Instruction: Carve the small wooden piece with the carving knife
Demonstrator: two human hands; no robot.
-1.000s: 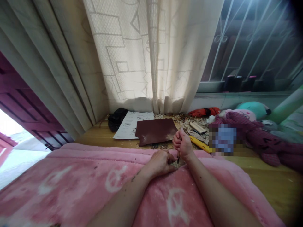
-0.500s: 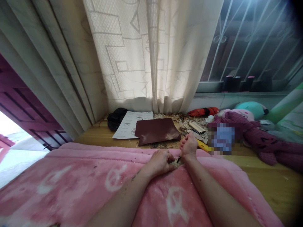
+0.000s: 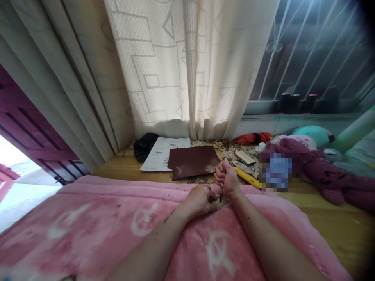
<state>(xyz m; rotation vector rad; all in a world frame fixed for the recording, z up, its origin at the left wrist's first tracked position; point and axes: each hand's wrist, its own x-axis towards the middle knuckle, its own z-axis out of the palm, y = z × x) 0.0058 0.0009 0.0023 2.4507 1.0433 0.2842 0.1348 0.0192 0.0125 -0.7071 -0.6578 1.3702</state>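
Over the front edge of a pink blanket (image 3: 111,210), my left hand (image 3: 200,198) is closed, its fingers pressed on a small pale woven piece (image 3: 218,202). My right hand (image 3: 227,178) is a fist just to the right and above, wrapped round a thin dark-tipped tool (image 3: 220,196). The tool's handle is hidden in the fist, and its tip points down at the woven piece. Beyond the hands lies a dark brown sheet (image 3: 193,160), partly over a white printed paper (image 3: 155,156).
A yellow cutter (image 3: 247,177) and a light wooden block (image 3: 245,157) lie right of my right hand, among shavings (image 3: 231,147). Farther right are a plush toy (image 3: 325,175) and a blurred-out patch. A black bag (image 3: 145,146) sits left, and an orange bundle (image 3: 252,138) at the back.
My right hand has moved slightly left and turned more upright, with the dark tip now pointing straight down. More of the yellow cutter shows. My left hand has stayed almost where it was.
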